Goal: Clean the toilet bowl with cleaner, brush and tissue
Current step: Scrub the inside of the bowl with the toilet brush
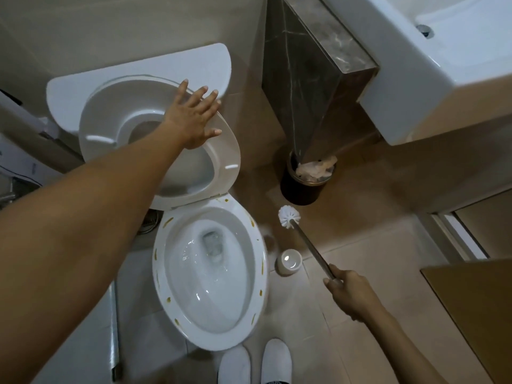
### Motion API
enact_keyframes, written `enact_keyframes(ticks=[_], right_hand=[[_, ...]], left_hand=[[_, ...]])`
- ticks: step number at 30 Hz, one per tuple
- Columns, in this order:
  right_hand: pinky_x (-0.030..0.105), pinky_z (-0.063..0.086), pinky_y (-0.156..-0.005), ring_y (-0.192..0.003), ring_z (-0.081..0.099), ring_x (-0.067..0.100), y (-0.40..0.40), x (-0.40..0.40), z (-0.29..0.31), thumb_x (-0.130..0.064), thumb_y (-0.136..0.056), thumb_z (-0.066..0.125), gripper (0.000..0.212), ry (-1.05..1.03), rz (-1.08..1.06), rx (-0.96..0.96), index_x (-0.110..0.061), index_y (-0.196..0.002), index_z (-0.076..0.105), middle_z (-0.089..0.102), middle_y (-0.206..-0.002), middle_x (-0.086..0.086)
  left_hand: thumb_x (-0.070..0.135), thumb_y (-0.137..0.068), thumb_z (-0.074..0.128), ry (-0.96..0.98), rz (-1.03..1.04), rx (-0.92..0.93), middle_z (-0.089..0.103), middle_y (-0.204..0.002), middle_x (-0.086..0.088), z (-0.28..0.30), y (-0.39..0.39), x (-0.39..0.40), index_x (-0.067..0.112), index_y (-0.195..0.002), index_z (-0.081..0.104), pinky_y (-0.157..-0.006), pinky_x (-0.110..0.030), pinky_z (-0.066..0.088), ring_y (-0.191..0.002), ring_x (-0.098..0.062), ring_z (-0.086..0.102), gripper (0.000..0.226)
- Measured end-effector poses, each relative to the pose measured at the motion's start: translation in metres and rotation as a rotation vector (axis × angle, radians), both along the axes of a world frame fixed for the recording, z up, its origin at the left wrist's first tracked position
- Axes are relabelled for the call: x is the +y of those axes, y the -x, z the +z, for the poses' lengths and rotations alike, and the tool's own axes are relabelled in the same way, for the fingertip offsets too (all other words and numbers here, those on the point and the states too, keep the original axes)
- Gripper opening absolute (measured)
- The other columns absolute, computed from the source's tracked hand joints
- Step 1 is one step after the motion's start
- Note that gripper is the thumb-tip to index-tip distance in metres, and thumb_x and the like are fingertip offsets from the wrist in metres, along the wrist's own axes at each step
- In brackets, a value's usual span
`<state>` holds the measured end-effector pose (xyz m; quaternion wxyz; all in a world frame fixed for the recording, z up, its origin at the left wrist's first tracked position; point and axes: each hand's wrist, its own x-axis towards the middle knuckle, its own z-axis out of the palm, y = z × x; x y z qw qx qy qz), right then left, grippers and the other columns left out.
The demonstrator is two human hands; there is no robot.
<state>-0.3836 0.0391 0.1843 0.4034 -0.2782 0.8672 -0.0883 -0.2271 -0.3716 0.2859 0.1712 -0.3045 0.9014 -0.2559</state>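
The raised seat point(221, 151) is touched by the open left hand point(191, 120); the brush point(289, 216) handle is gripped by the right hand point(349, 292) beside the toilet bowl point(257, 245).

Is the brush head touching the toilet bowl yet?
Apart. The head view shows the brush head held out over the floor, right of the toilet bowl rim, with bare tile showing between them; the right hand grips its handle.

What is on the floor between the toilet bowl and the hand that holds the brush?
In the head view, a small white brush holder stands on the floor tiles between the toilet bowl and the right hand, under the brush handle.
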Motion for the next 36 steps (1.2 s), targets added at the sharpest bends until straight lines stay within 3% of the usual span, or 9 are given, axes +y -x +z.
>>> enact_keyframes(ticks=[2, 8, 14, 20, 24, 28, 30, 32, 36], right_hand=[[0.022, 0.04, -0.036, -0.055, 0.054, 0.021, 0.004, 0.005, -0.021, -0.031, -0.096, 0.05, 0.046, -0.05, -0.059, -0.029, -0.019, -0.14, 0.047, 0.066, -0.094, 0.013], [0.022, 0.039, -0.04, -0.05, 0.048, 0.02, 0.004, 0.016, -0.07, -0.027, -0.096, 0.05, 0.024, -0.187, -0.145, -0.116, -0.012, -0.111, 0.062, 0.056, -0.076, 0.009], [0.022, 0.038, -0.04, -0.05, 0.047, 0.02, -0.002, 0.018, -0.106, -0.027, -0.096, 0.05, 0.035, -0.246, -0.177, -0.149, -0.009, -0.125, 0.056, 0.057, -0.085, 0.012], [0.02, 0.039, -0.039, -0.058, 0.053, 0.014, -0.002, 0.006, -0.119, -0.042, -0.098, 0.044, 0.064, -0.255, -0.112, -0.118, -0.015, -0.152, 0.021, 0.058, -0.119, 0.015], [0.024, 0.047, -0.04, -0.057, 0.06, 0.018, 0.003, -0.012, -0.122, -0.046, -0.096, 0.045, 0.077, -0.185, -0.119, -0.078, -0.016, -0.155, 0.006, 0.063, -0.109, 0.017], [0.027, 0.052, -0.044, -0.061, 0.063, 0.025, 0.011, -0.046, -0.124, -0.046, -0.097, 0.044, 0.076, -0.092, -0.124, 0.026, -0.019, -0.154, 0.003, 0.066, -0.105, 0.02], [0.036, 0.057, -0.065, -0.081, 0.066, 0.034, 0.013, -0.063, -0.124, -0.048, -0.096, 0.043, 0.074, -0.052, -0.089, 0.112, -0.017, -0.154, 0.009, 0.066, -0.108, 0.021], [0.039, 0.05, -0.082, -0.101, 0.061, 0.039, 0.014, -0.078, -0.123, -0.046, -0.099, 0.039, 0.067, -0.011, -0.034, 0.195, -0.015, -0.153, 0.014, 0.065, -0.11, 0.022], [0.037, 0.044, -0.072, -0.095, 0.06, 0.036, 0.012, -0.101, -0.115, -0.03, -0.103, 0.035, 0.053, 0.03, 0.035, 0.252, -0.018, -0.152, 0.018, 0.063, -0.104, 0.021]], left_hand=[[0.061, -0.093, 0.003, 0.004, -0.008, 0.008, -0.009, -0.16, -0.004, -0.002, 0.0, -0.001, 0.017, -0.152, -0.006, -0.113, -0.053, -0.011, -0.146, -0.023, -0.011, 0.074], [0.061, -0.092, 0.002, 0.008, -0.025, 0.026, -0.01, -0.16, -0.004, -0.002, -0.002, -0.004, 0.017, -0.152, -0.007, -0.113, -0.051, -0.012, -0.146, -0.022, -0.011, 0.075], [0.06, -0.092, 0.001, 0.021, -0.037, 0.042, -0.01, -0.16, -0.003, -0.005, -0.003, -0.004, 0.017, -0.152, -0.008, -0.113, -0.049, -0.013, -0.146, -0.02, -0.012, 0.074], [0.061, -0.091, 0.001, 0.047, -0.062, 0.051, -0.007, -0.16, -0.004, -0.006, -0.004, -0.004, 0.017, -0.152, -0.007, -0.114, -0.05, -0.011, -0.147, -0.022, -0.007, 0.075], [0.061, -0.09, 0.0, 0.046, -0.065, 0.055, -0.007, -0.16, -0.004, -0.007, -0.004, -0.005, 0.017, -0.152, -0.007, -0.114, -0.051, -0.011, -0.147, -0.022, -0.007, 0.076], [0.062, -0.089, -0.002, 0.043, -0.062, 0.056, -0.007, -0.16, -0.004, -0.008, -0.004, -0.007, 0.017, -0.152, -0.007, -0.113, -0.05, -0.011, -0.147, -0.022, -0.007, 0.077], [0.062, -0.089, -0.002, 0.043, -0.061, 0.057, -0.007, -0.16, -0.004, -0.008, -0.004, -0.007, 0.017, -0.152, -0.008, -0.113, -0.05, -0.012, -0.147, -0.022, -0.007, 0.078], [0.063, -0.089, -0.001, 0.041, -0.062, 0.059, -0.007, -0.16, -0.004, -0.008, -0.004, -0.007, 0.017, -0.152, -0.008, -0.113, -0.05, -0.012, -0.147, -0.022, -0.007, 0.078], [0.063, -0.089, -0.002, 0.047, -0.067, 0.053, -0.007, -0.16, -0.004, -0.008, -0.004, -0.007, 0.017, -0.152, -0.008, -0.113, -0.05, -0.012, -0.147, -0.023, -0.006, 0.079]])
